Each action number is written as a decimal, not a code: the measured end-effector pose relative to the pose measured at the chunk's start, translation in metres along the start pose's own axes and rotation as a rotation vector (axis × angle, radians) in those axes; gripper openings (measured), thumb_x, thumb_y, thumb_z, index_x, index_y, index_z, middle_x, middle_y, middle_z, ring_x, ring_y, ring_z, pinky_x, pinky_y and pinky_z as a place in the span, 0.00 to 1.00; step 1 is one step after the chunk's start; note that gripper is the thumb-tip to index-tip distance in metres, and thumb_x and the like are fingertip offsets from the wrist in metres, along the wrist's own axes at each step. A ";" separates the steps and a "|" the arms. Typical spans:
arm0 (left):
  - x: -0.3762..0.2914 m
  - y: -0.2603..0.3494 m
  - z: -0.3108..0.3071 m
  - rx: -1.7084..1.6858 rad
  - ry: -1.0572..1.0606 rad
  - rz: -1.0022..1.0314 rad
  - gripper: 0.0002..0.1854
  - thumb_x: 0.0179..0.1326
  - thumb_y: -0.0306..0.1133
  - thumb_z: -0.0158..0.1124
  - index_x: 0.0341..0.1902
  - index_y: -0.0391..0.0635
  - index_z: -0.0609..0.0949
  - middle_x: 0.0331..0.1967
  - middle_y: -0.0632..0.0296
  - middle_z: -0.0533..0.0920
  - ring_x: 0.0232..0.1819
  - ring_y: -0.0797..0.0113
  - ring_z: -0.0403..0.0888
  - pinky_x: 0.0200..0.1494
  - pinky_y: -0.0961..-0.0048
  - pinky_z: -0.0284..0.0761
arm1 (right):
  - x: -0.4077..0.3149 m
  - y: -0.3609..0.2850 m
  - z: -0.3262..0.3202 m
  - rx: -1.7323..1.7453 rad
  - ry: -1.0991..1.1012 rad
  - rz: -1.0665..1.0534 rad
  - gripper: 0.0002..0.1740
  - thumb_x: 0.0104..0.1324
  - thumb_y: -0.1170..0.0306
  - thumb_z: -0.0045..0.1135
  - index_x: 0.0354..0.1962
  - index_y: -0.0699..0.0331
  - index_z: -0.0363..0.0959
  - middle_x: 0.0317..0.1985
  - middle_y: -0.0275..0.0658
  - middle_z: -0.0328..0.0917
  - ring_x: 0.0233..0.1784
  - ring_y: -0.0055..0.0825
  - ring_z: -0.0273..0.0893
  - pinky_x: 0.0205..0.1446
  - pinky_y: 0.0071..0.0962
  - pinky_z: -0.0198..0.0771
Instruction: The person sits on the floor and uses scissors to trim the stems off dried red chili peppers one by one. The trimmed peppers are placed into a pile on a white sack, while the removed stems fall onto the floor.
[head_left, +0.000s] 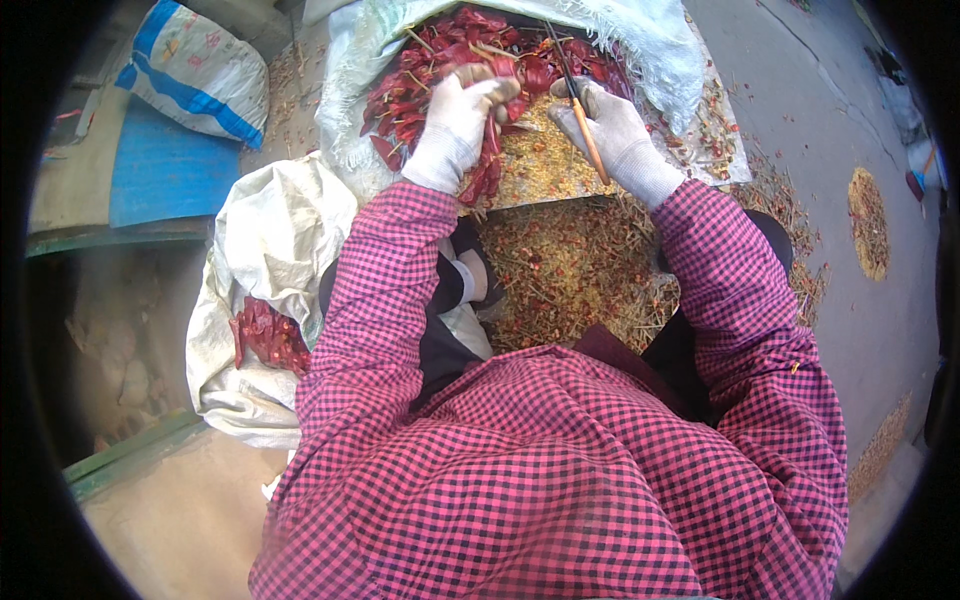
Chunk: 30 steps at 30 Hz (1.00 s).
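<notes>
My left hand (466, 105), in a pale work glove, is closed around several dried red chili peppers (486, 171), which hang below its palm. In my gloved right hand (606, 124) is a slim tool (579, 112) with a dark metal shaft and an orange handle. The tool's handle points towards me and its dark end reaches over the chilies; its exact kind is unclear. Both hands are above the mouth of a white woven sack (660, 64). Beyond my hands lies a heap of dried chilies (405, 94), some with stems. Yellow seeds (544, 161) cover the sheet under my hands.
Stems and seeds (577, 262) litter the ground between my feet. To my left, another woven sack (281, 225) holds dried chilies (274, 337). A blue-striped sack (202, 75) stands farther back by a blue panel (169, 165). A small seed pile (868, 225) is at the right.
</notes>
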<state>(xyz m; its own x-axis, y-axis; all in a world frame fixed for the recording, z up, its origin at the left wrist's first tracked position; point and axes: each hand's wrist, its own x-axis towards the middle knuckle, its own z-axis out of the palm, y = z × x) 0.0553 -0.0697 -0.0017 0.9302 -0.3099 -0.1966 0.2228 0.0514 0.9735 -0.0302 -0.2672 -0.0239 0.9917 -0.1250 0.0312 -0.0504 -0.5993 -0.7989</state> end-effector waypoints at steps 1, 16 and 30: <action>0.000 0.009 -0.001 -0.003 -0.030 0.073 0.12 0.65 0.29 0.72 0.47 0.45 0.78 0.31 0.68 0.86 0.24 0.79 0.80 0.24 0.81 0.74 | 0.000 0.000 0.001 -0.022 0.009 0.008 0.24 0.75 0.56 0.63 0.58 0.64 0.75 0.39 0.41 0.85 0.45 0.27 0.83 0.53 0.27 0.77; 0.000 0.008 -0.001 1.152 0.194 0.323 0.19 0.63 0.38 0.76 0.57 0.54 0.85 0.46 0.64 0.90 0.47 0.64 0.89 0.53 0.66 0.83 | 0.000 -0.016 0.003 -0.658 -0.205 -0.010 0.16 0.72 0.62 0.55 0.48 0.65 0.76 0.41 0.50 0.85 0.45 0.49 0.87 0.51 0.48 0.81; -0.018 0.006 0.006 1.356 0.215 0.589 0.13 0.59 0.43 0.77 0.43 0.52 0.88 0.41 0.63 0.88 0.44 0.58 0.89 0.43 0.62 0.83 | 0.007 -0.017 0.007 -0.449 -0.175 0.013 0.21 0.73 0.54 0.55 0.43 0.66 0.78 0.35 0.54 0.84 0.41 0.51 0.86 0.47 0.46 0.79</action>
<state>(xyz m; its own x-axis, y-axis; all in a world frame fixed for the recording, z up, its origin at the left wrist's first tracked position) 0.0381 -0.0697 0.0084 0.8389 -0.4104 0.3576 -0.5113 -0.8195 0.2589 -0.0215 -0.2529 -0.0144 0.9937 -0.0230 -0.1099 -0.0712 -0.8856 -0.4589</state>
